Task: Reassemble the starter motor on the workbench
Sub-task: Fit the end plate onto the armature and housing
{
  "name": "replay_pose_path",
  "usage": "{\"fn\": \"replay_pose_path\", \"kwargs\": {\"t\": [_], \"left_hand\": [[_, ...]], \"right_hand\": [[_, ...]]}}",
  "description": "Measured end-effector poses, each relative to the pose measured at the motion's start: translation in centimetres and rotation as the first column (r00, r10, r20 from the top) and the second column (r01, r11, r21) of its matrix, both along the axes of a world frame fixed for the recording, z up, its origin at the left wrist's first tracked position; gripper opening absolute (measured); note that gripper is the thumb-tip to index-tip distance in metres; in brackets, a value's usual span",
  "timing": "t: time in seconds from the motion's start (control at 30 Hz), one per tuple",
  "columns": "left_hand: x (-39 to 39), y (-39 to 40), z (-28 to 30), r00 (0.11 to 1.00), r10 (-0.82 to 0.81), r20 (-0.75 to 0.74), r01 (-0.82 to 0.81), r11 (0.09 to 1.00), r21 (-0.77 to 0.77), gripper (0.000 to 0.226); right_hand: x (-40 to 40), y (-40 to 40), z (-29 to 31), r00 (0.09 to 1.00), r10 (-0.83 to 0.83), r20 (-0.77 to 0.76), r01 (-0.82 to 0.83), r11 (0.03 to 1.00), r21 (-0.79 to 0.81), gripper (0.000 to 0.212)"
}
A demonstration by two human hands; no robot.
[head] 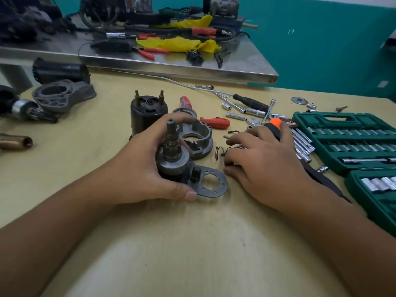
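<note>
socket case [342,133] right, housing [64,97] left

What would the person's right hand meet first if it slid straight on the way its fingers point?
Probably the small coil spring just past the right hand, whose fingers point left; depth is unclear. Beyond it lies the grey housing.

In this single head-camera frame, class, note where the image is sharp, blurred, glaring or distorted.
Head view: sharp on the pinion assembly gripped by the left hand; right hand fingertips slightly motion-blurred over the spring; steel bench shows glare; wide-angle bending curves the forearms and table edges.
</note>
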State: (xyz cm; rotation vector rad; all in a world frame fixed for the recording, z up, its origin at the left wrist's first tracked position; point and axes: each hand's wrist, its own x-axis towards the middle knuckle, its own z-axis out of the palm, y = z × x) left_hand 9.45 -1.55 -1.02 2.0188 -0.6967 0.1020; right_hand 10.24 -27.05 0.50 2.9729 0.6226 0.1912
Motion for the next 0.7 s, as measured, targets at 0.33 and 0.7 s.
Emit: {"fn": "replay_pose_path", "kwargs": {"t": [0.33,0.7], "left_hand": [[-2.0,-1.5,1.8,0.803,0.290,0.520,-0.305,0.951,-0.059,0.063],[-2.6,-5.2,1.1,0.470,0.199,0.860,-0.470,0.881,0.053,0.014]], "right_hand": [[-0.5,-0.5,0.4,0.982,0.095,0.165,-0.188,0.634,0.750,0.009],[-3.2,1.8,0.8,0.748,0.546,-0.377,0.508,-0.106,0.855,0.011]]}}
